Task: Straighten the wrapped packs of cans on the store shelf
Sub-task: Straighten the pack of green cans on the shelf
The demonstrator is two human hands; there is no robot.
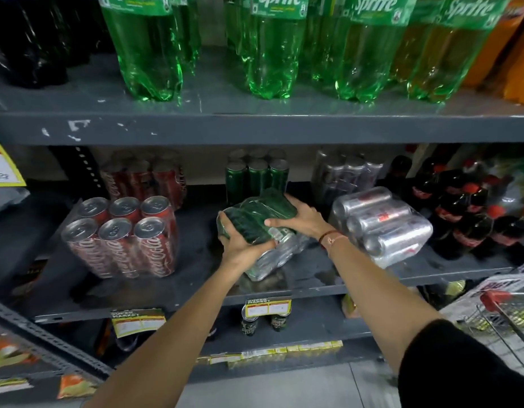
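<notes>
A wrapped pack of green cans [259, 214] lies on its side, tilted, in the middle of the grey shelf [196, 301]. My left hand [240, 245] grips its near left end and my right hand [302, 217] presses on its top right side. To the left, a wrapped pack of red cola cans [122, 237] stands upright, leaning slightly. On the right lies a wrapped pack of silver cans [381, 223], on its side and askew. Behind them stand upright packs: red [143, 178], green [256, 175] and silver [346, 172].
Green Sprite bottles [269, 48] fill the shelf above. Dark cola bottles with red caps [466, 207] crowd the right end of the shelf. Yellow price tags [268, 307] hang on the shelf edge. A wire shopping basket [508, 316] sits at the lower right.
</notes>
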